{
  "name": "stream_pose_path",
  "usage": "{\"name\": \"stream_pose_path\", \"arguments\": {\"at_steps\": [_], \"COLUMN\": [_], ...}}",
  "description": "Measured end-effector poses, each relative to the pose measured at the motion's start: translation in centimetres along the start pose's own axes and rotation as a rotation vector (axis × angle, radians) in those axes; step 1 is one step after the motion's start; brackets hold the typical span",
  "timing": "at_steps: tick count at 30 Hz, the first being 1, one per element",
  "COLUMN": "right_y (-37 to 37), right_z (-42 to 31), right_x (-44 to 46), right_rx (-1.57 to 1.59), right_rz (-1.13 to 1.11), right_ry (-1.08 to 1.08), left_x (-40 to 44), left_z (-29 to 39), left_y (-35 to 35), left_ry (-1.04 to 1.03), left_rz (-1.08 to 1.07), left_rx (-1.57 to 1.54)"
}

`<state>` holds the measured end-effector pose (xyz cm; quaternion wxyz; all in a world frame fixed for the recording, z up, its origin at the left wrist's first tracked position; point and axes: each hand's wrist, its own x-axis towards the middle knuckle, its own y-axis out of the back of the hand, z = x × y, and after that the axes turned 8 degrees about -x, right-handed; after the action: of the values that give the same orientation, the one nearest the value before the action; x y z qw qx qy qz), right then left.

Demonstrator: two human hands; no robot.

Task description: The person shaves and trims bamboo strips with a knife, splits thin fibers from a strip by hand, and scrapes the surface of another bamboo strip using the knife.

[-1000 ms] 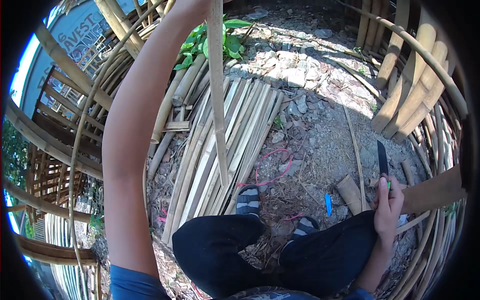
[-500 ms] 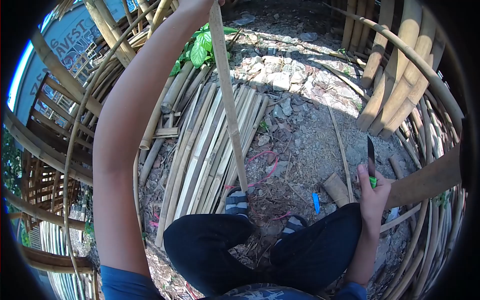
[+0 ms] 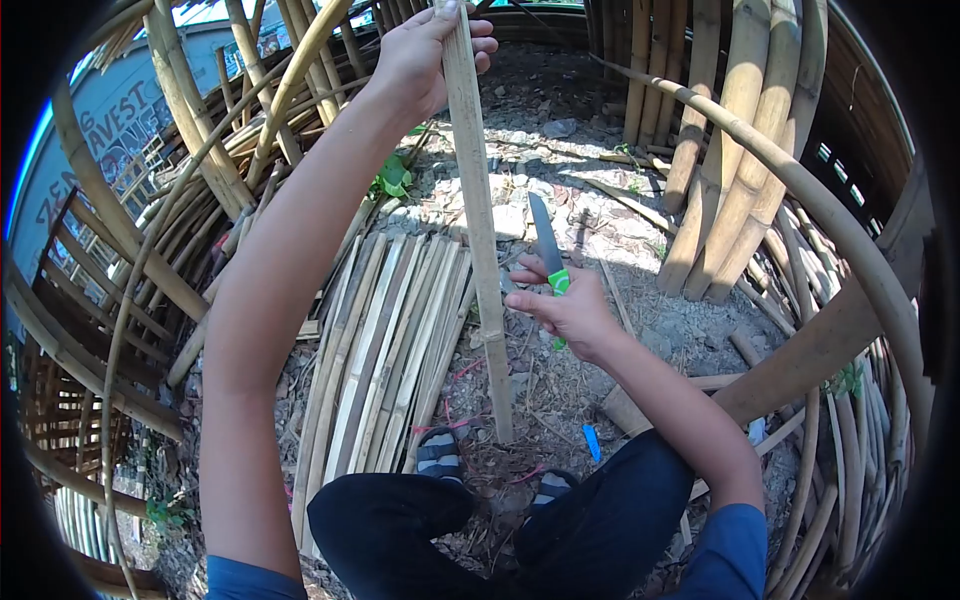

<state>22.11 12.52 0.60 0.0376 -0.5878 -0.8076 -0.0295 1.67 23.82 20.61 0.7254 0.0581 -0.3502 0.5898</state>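
Note:
My left hand (image 3: 425, 60) is closed round the upper part of a long split bamboo strip (image 3: 480, 220). The strip stands nearly upright in front of me, its lower end close to the ground by my feet. In my right hand (image 3: 580, 310) is a knife (image 3: 548, 240) with a green handle and a dark blade pointing up and away. The fingertips of that hand are beside the strip at about its middle; I cannot tell if they touch it. A pile of split bamboo strips (image 3: 375, 350) lies on the ground just left of the held one.
A blue object (image 3: 592, 442) lies near my right knee, and a short bamboo piece (image 3: 626, 408) behind it. Thick bamboo poles (image 3: 735, 150) lean at the right. A slanting brown beam (image 3: 800, 350) stands close to my right arm. Bamboo frames (image 3: 90, 250) fill the left side.
My right hand has moved up and left with the knife, from beside my right knee to the strip. My left hand and the strip's upper end are now lower in view.

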Motion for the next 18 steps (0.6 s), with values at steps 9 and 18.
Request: {"name": "stream_pose_path", "arguments": {"at_steps": [9, 18], "right_y": [-1.1, 2.0], "right_z": [3.6, 5.8], "right_x": [2.0, 3.1], "right_rx": [-0.154, 0.083], "right_rz": [0.118, 0.217], "right_ry": [0.011, -0.063], "left_x": [-4.7, -28.0], "left_z": [-4.1, -16.1], "left_y": [-0.8, 4.0], "left_ry": [0.056, 0.498], "left_rz": [0.310, -0.054], "left_rx": [0.534, 0.437]}}
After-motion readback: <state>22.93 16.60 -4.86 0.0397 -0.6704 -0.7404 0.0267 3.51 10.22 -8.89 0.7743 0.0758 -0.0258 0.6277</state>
